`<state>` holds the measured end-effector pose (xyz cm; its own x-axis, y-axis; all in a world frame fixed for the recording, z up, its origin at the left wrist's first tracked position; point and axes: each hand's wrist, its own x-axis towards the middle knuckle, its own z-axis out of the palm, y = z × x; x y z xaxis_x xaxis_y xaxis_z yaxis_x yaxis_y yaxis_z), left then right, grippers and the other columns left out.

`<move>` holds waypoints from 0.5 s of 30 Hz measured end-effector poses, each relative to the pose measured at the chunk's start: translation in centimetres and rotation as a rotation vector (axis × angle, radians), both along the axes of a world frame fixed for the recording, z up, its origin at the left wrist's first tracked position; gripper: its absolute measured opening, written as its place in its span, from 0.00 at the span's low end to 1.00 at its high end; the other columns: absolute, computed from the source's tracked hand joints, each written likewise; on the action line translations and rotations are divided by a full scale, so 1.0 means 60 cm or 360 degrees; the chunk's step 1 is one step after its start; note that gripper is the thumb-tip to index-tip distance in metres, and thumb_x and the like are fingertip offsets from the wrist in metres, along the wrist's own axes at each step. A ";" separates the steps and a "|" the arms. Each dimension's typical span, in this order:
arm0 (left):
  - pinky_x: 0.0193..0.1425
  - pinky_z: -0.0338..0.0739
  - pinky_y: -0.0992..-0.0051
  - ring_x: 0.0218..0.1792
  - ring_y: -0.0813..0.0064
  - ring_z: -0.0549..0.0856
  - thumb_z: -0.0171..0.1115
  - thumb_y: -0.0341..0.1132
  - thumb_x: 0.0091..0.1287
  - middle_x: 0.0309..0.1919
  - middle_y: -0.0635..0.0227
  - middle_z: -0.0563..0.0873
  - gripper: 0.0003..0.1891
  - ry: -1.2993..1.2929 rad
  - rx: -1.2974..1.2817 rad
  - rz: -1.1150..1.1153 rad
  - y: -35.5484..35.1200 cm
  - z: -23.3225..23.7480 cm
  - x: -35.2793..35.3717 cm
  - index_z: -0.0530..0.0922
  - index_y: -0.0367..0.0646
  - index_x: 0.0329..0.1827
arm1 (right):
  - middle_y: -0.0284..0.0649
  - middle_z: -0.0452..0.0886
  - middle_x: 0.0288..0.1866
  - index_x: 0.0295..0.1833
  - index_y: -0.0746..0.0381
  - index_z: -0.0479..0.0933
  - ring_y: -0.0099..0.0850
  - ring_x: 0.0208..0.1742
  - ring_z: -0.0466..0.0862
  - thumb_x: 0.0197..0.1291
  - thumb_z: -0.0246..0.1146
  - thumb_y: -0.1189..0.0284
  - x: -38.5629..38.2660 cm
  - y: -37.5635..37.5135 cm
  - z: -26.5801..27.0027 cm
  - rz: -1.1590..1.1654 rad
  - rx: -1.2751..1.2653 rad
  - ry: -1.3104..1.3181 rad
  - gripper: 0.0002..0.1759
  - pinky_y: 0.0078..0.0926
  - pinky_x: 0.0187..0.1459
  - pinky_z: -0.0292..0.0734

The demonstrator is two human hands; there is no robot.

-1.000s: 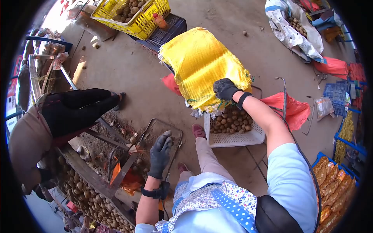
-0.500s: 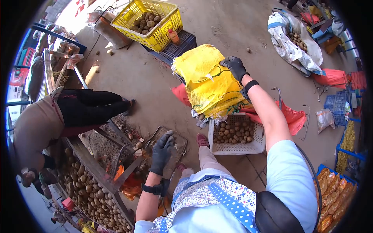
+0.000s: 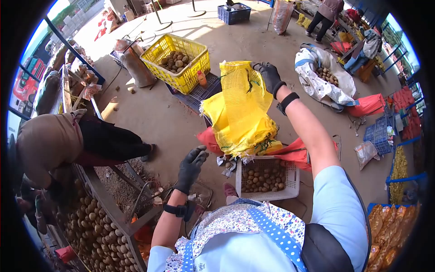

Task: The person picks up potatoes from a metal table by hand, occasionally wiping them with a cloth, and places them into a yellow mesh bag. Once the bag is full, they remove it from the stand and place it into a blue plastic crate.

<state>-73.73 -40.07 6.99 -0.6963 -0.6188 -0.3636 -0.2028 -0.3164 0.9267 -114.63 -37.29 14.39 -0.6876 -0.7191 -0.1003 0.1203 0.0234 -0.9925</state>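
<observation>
My right hand (image 3: 268, 78), in a dark glove, grips the upper right corner of a yellow mesh bag (image 3: 242, 102) and holds it raised. More yellow bags lie folded beneath its lower end. My left hand (image 3: 191, 170), also gloved, is in the air to the lower left of the bags, fingers apart and touching nothing. Below the bags stands a white crate (image 3: 267, 196) with round brown produce (image 3: 263, 180) inside. Red cloth (image 3: 294, 153) sticks out on both sides of the stack.
A yellow basket (image 3: 197, 65) of produce rests on a dark crate, with a bottle (image 3: 201, 79) beside it. A co-worker (image 3: 50, 140) bends over a produce-filled wooden table (image 3: 122, 222) at left. An open white sack (image 3: 324, 77) and blue crates (image 3: 379, 135) are at right.
My right hand has lifted the top yellow bag's edge, so the bag now hangs stretched upward. My left hand has moved up slightly, and the view has tilted up to show more background.
</observation>
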 end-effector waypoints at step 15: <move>0.52 0.78 0.79 0.44 0.82 0.81 0.56 0.33 0.75 0.47 0.72 0.83 0.14 0.0652 0.0059 0.0951 -0.022 0.146 0.067 0.79 0.36 0.57 | 0.34 0.82 0.43 0.48 0.63 0.78 0.23 0.42 0.84 0.65 0.65 0.72 0.446 -0.029 0.028 0.1612 0.0086 -0.0831 0.09 0.23 0.49 0.82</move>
